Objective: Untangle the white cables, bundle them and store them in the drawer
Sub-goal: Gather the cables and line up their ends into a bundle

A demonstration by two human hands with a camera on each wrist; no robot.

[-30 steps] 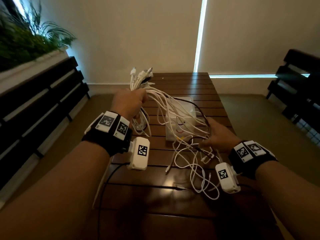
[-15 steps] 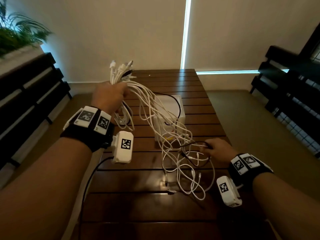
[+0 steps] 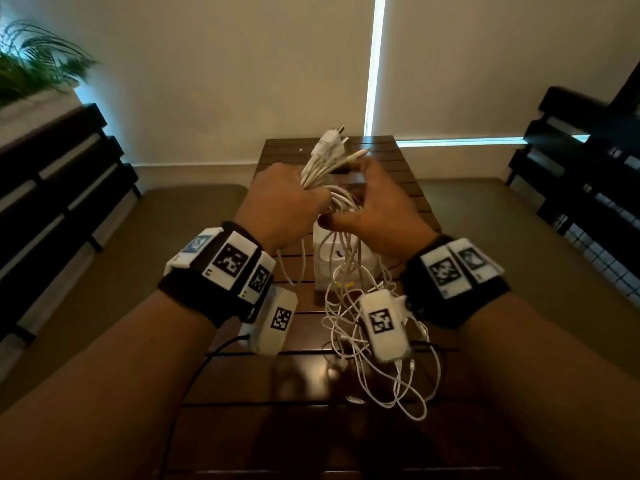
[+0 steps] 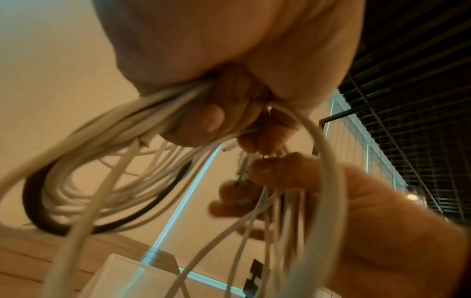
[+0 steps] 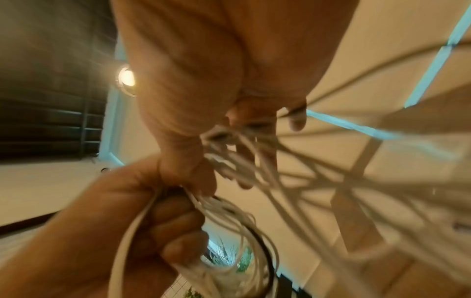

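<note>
Above the slatted wooden table, left hand clenched around the bunch of white cables, plug ends fanning up out of the fist, loops and one black cable hanging below it. Just right of the fist, right hand touching the same bunch, thumb and fingertips pinching a few strands at their connector ends. Below both hands, loose tails of the bundle draped over the white box standing on the table, rest piled in a tangle on the slats toward the near edge.
</note>
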